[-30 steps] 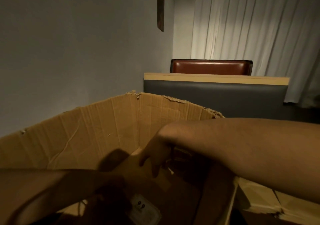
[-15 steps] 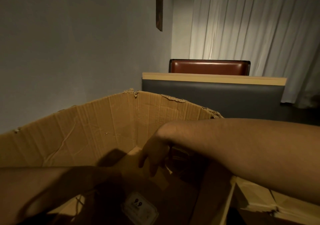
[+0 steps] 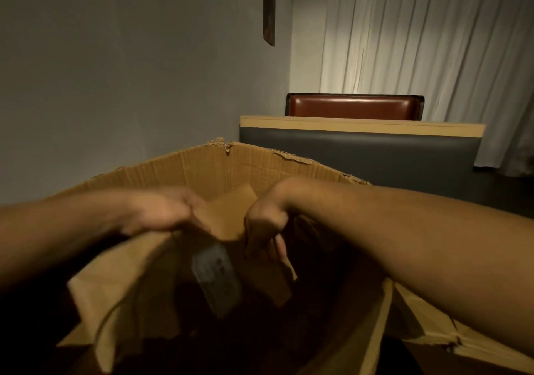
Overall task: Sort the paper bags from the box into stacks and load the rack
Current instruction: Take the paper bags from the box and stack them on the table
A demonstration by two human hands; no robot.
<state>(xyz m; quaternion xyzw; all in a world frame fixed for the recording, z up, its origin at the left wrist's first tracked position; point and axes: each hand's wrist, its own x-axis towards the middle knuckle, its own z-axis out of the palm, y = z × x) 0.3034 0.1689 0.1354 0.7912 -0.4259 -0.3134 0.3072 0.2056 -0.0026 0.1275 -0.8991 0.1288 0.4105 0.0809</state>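
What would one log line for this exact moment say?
stage: pulling bags from box | left hand: grips paper bag | right hand: grips same bag | cardboard box: open | rack: unseen

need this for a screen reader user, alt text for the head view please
Both hands reach into an open cardboard box: the left hand and the right hand grip a brown paper bag between them, above a blurred white label. Behind the box stand a booth seat, a grey wall and white curtains.
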